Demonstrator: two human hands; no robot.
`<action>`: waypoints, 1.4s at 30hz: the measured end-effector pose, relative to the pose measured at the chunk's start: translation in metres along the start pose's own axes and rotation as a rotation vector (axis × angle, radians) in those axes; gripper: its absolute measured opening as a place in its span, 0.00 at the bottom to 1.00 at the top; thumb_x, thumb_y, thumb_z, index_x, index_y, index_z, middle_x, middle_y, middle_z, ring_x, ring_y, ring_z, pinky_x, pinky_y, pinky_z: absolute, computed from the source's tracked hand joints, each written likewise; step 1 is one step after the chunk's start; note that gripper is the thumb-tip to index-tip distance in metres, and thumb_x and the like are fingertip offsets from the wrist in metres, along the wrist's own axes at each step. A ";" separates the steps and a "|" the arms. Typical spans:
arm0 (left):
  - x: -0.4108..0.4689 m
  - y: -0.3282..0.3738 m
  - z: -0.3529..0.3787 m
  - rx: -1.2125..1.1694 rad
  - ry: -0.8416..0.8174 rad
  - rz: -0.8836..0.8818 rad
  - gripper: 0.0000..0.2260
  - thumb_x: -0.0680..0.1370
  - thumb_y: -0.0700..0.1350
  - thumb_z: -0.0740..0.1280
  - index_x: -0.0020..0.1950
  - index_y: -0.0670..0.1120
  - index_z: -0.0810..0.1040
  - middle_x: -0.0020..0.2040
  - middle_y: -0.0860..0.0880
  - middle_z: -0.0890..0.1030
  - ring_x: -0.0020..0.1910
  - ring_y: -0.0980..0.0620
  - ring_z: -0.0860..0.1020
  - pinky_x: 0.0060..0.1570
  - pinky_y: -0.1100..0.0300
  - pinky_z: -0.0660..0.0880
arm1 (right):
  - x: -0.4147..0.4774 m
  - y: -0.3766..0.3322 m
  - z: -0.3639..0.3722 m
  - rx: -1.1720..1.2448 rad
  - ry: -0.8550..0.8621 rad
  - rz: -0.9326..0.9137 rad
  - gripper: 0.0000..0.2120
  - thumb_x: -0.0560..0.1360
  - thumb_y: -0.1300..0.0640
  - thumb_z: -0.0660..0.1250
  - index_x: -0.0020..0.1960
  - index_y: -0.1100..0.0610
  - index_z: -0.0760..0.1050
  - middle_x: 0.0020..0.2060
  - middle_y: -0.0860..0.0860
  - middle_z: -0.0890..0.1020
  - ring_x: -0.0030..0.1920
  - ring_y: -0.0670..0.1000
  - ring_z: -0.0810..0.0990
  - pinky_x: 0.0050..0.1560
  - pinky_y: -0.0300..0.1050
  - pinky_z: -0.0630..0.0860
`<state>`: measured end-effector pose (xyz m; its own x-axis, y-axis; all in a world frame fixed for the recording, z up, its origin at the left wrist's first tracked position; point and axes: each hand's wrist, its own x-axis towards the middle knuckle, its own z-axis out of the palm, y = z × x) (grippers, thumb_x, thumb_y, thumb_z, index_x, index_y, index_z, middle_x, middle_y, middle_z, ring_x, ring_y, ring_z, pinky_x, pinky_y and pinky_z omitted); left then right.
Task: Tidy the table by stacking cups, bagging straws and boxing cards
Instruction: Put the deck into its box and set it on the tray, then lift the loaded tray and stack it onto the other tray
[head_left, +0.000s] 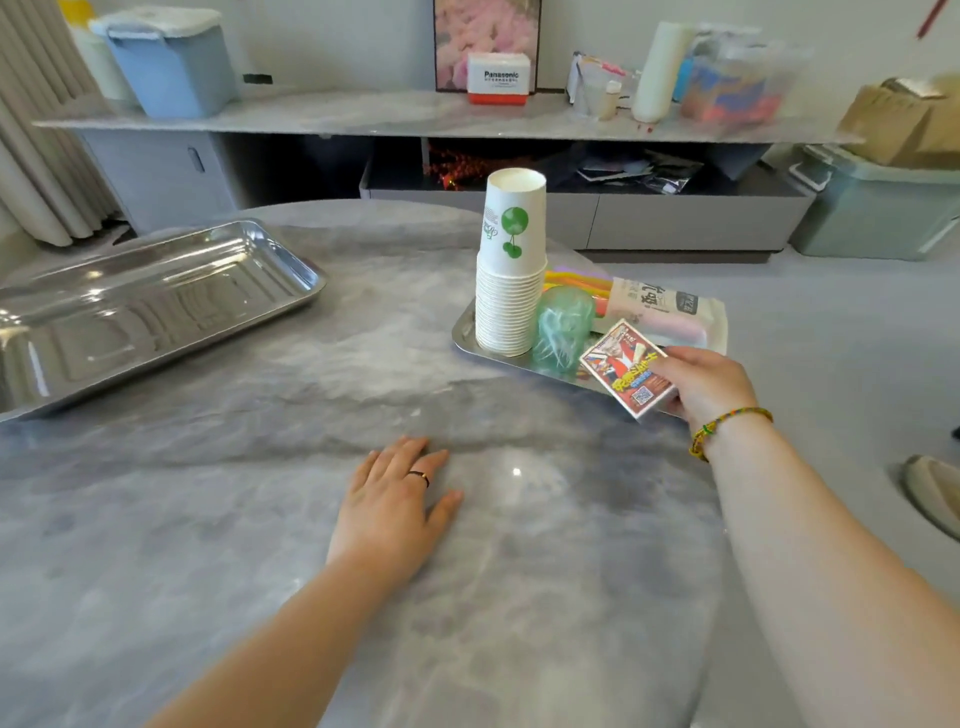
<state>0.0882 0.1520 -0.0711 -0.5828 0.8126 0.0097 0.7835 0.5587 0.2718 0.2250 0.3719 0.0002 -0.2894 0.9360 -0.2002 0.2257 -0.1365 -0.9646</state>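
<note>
right hand (701, 387) grips a card box (626, 375) over the steel tray (462, 335), beside stacked paper cups (510, 270). left hand (392, 506) lies flat, fingers spread, on the marble table (208, 467).

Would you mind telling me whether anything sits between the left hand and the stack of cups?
Nothing visible does. The left hand lies flat on bare table, and the stretch of tabletop up to the stack of cups on the small tray is open.
</note>
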 end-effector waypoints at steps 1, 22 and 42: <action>0.002 -0.001 0.003 -0.012 0.011 -0.009 0.44 0.59 0.65 0.31 0.72 0.54 0.59 0.74 0.55 0.57 0.74 0.56 0.52 0.71 0.62 0.43 | 0.010 0.000 -0.003 -0.053 0.020 -0.005 0.13 0.72 0.67 0.64 0.56 0.64 0.76 0.33 0.52 0.81 0.29 0.45 0.74 0.26 0.29 0.72; 0.003 -0.001 0.004 -0.040 0.073 -0.007 0.42 0.61 0.65 0.34 0.70 0.55 0.63 0.73 0.56 0.60 0.74 0.56 0.55 0.66 0.68 0.38 | 0.048 0.017 0.009 -0.810 0.067 -0.395 0.18 0.75 0.69 0.55 0.63 0.61 0.73 0.63 0.59 0.74 0.63 0.60 0.70 0.62 0.47 0.66; 0.089 -0.005 -0.029 -0.698 0.133 -0.374 0.18 0.79 0.38 0.53 0.69 0.46 0.67 0.67 0.45 0.71 0.60 0.46 0.73 0.58 0.61 0.67 | 0.058 0.042 -0.023 -0.647 0.033 -0.148 0.20 0.71 0.72 0.57 0.62 0.64 0.69 0.58 0.61 0.75 0.60 0.63 0.72 0.58 0.49 0.68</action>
<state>0.0258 0.2165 -0.0441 -0.8352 0.5410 -0.0983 0.2415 0.5216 0.8183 0.2390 0.4276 -0.0476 -0.3340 0.9407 -0.0585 0.7019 0.2068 -0.6816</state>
